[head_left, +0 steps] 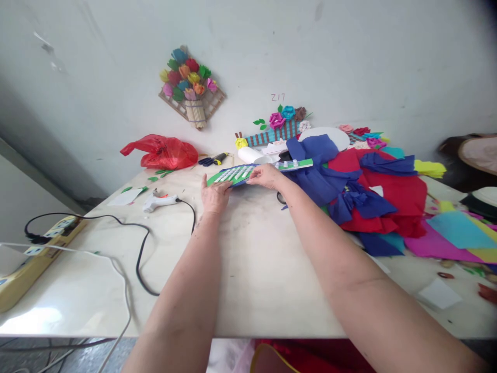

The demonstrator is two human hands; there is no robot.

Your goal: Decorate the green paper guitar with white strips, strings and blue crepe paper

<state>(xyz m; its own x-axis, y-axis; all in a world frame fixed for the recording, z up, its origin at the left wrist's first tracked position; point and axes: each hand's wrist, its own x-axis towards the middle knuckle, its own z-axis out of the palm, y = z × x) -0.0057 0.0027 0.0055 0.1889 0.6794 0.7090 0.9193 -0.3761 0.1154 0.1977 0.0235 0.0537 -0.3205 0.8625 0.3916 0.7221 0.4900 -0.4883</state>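
A long green paper strip [301, 164] with white slats glued across it lies on a blue sheet at the far middle of the white table [248, 269]. My left hand [215, 194] rests on its left end with fingers flat and slightly spread. My right hand [267, 176] pinches the strip's near edge at its middle, fingers pressed together. Both forearms reach forward from the near edge.
A white glue gun [158, 202] with a black cord lies left, near a yellow power strip [34, 254]. A red plastic bag [165, 152] and scissors [213, 159] sit at the back. Blue and red paper sheets [368, 197] pile up right. Paper flower crafts [192, 85] hang on the wall.
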